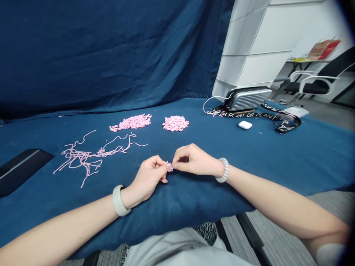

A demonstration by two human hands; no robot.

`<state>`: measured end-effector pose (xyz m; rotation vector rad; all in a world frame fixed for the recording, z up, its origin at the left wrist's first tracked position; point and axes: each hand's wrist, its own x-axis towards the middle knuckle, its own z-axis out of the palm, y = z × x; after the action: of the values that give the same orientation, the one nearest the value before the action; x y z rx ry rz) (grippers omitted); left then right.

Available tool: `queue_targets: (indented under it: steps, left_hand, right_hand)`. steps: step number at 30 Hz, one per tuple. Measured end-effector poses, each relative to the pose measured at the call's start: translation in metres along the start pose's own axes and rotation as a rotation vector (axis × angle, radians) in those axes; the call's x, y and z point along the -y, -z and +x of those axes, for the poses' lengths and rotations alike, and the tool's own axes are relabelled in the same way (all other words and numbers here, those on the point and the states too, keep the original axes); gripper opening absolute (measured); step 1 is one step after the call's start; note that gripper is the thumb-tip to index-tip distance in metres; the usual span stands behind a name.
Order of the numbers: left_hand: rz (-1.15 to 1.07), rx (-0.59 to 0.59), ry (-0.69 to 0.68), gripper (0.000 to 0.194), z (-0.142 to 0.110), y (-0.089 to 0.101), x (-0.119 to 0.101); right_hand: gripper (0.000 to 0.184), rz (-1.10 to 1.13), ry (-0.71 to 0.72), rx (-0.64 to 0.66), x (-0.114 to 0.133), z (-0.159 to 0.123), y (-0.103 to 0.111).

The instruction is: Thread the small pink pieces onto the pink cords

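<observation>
Pink cord bit (169,167) pinched tight between left hand (146,178) and right hand (195,160) — mid-frame, over blue cloth (177,199); loose pink cord tangle (83,157) to the left, crinkled pink heap (130,122) and second heap (175,123) upper middle.

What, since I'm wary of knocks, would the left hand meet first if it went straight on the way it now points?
The small pink cord piece, already pinched at the fingertips of the left hand. Just beyond lies the right hand, whose fingers seem to hold the same piece, though depth is hard to judge.
</observation>
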<state>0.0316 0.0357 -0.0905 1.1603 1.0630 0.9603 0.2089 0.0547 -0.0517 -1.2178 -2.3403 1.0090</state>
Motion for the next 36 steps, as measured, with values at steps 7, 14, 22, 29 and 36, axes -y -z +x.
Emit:
queue_targets:
  steps: [7, 14, 22, 29, 36]
  left_hand:
    - [0.028, -0.006, -0.008, 0.025, -0.0001, 0.0007, 0.0029]
    - [0.045, -0.001, -0.024, 0.024, -0.0008, 0.0009, 0.0040]
    - [0.033, 0.001, -0.020, 0.024, -0.0012, 0.0008, 0.0027]
    - [0.023, -0.009, -0.009, 0.024, -0.0008, 0.0003, 0.0031]
    - [0.013, -0.005, -0.012, 0.024, -0.0012, 0.0004, 0.0029]
  right_hand:
    - [0.042, 0.004, -0.004, 0.031, -0.0014, -0.0002, 0.0013]
    - [0.055, 0.007, 0.001, 0.041, -0.0045, 0.0013, -0.0025]
    - [0.056, -0.007, -0.011, 0.069, -0.0044, 0.0014, -0.0036]
    - [0.047, 0.042, -0.017, 0.123, -0.0055, 0.0009, 0.0030]
    - [0.047, 0.071, -0.015, 0.121, -0.0096, 0.0015, 0.0005]
